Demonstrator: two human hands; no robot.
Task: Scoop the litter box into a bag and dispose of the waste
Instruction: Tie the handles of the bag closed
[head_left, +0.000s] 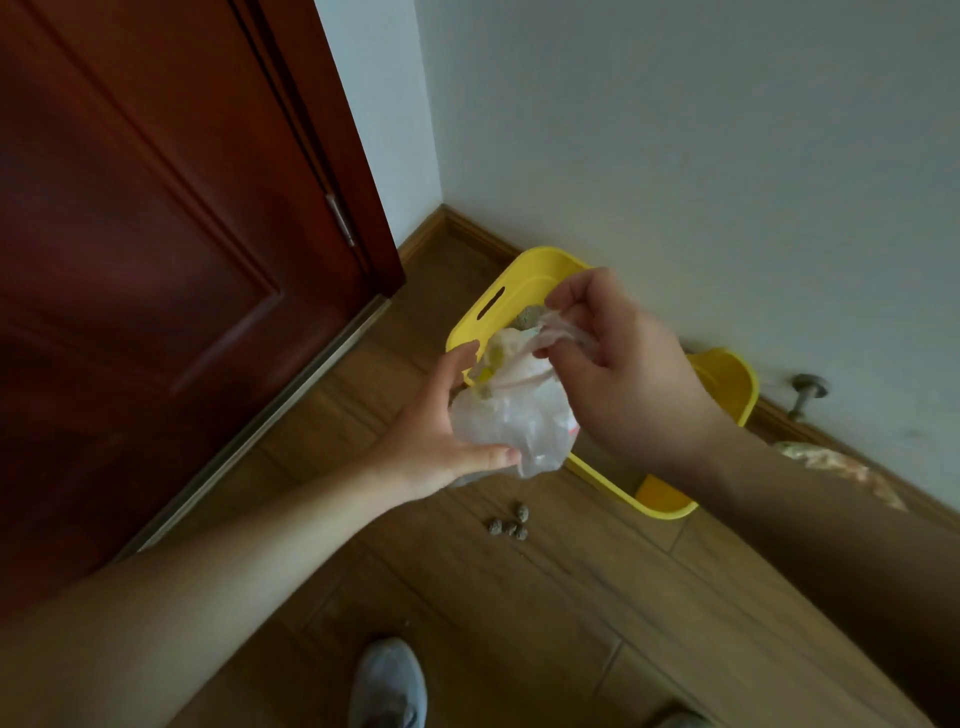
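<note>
Litter box (524, 283) on wood floor (519, 623) beside wall (675, 130)

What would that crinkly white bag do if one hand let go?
It would probably flop down: the plastic bag is thin and crumpled, sagging between the left hand and the right hand. It likely weighs little, since a fingertip pinch holds its top edge. The shiny film may be slippery.

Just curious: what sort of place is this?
Probably a corner of a home: a dark red wooden door, a wood-plank floor, and a yellow plastic litter box against the white wall.
</note>
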